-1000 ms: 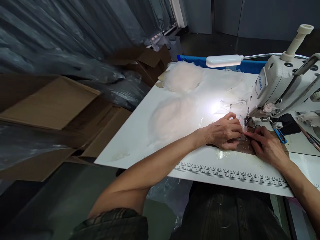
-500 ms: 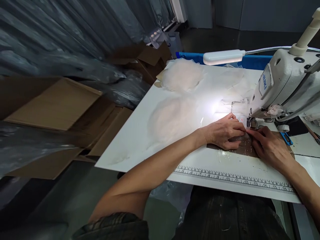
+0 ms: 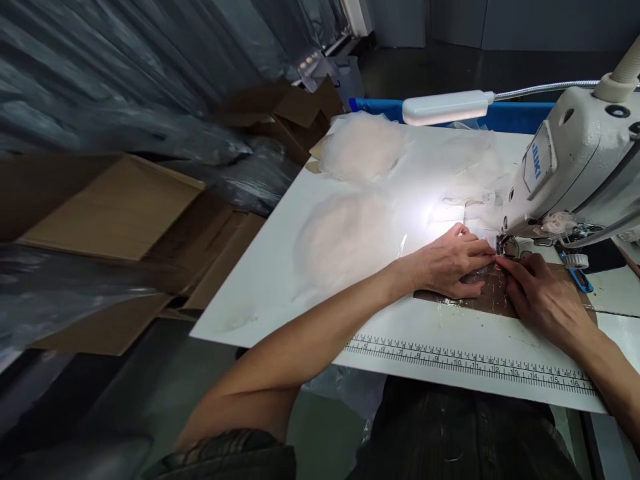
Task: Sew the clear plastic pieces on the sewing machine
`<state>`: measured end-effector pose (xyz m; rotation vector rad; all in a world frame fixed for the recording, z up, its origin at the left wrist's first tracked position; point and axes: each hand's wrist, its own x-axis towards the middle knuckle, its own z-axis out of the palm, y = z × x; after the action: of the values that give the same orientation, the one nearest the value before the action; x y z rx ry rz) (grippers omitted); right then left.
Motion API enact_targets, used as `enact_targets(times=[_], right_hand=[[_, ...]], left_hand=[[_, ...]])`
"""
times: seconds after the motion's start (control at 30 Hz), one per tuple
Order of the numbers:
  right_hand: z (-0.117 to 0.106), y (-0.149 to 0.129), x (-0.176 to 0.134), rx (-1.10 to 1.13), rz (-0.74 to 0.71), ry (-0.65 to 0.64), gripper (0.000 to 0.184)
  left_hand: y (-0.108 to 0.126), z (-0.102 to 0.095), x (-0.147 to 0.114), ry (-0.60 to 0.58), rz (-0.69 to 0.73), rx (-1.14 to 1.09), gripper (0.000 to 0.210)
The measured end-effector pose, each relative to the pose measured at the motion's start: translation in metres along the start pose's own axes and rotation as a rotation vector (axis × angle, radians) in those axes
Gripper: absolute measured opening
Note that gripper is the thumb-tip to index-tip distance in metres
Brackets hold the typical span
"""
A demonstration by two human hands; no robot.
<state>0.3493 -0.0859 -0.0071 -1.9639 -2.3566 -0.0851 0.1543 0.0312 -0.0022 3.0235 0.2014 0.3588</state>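
A white sewing machine point(image 3: 570, 167) stands at the right of a white table point(image 3: 280, 267). My left hand point(image 3: 450, 263) lies flat just left of the needle, fingers pressing a small clear plastic piece point(image 3: 480, 277) onto the bed. My right hand point(image 3: 543, 293) rests opposite, its fingertips pinching the same piece right in front of the presser foot point(image 3: 503, 248). Under both hands is a brown patch point(image 3: 495, 303) on the tabletop. What exactly sits under the needle is hidden by my fingers.
Two heaps of sheer pale fabric point(image 3: 345, 237) point(image 3: 365, 147) lie on the table's left and far side. A white lamp point(image 3: 445, 107) on a flexible neck lights the bed. A printed ruler point(image 3: 470, 363) runs along the near edge. Cardboard boxes point(image 3: 115, 213) and grey plastic sheeting fill the left.
My hands have stayed at the needle, with the fingers edging slightly toward the presser foot. The camera has shifted a little, so the machine sits farther right and higher.
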Motion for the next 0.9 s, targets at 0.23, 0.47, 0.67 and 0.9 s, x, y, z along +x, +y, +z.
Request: enact_targets(times=[0.23, 0.47, 0.67, 0.9], right_hand=[[-0.005, -0.005, 0.005, -0.059, 0.037, -0.059, 0.043], [-0.005, 0.004, 0.007, 0.041, 0.002, -0.006, 0.043], [-0.022, 0.031, 0.012, 0.554, 0.106, -0.005, 0.044], [-0.028, 0.04, 0.013, 0.808, 0.224, -0.066, 0.046]], left_hand=[[0.0, 0.001, 0.002, 0.002, -0.043, 0.006, 0.038], [0.001, -0.001, 0.002, 0.003, -0.098, 0.04, 0.042], [-0.001, -0.003, 0.002, -0.036, -0.131, 0.025, 0.049], [-0.002, -0.003, 0.002, -0.066, -0.151, 0.055, 0.056]])
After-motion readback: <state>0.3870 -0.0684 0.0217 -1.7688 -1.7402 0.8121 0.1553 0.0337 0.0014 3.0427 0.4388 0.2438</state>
